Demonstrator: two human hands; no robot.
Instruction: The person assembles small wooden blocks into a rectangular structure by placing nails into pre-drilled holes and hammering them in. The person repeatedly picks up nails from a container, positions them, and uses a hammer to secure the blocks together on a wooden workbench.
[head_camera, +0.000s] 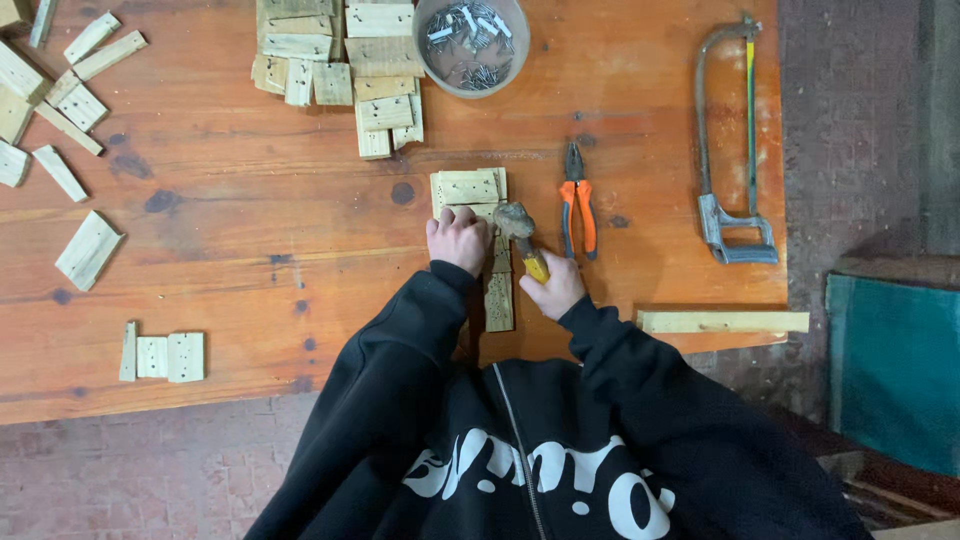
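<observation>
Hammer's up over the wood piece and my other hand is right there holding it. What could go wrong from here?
1. The left hand rests on the wood piece right beside the hammer; a stray blow could hit fingers.
2. The pliers lie close by the right hand; a swing might clip them.
</observation>
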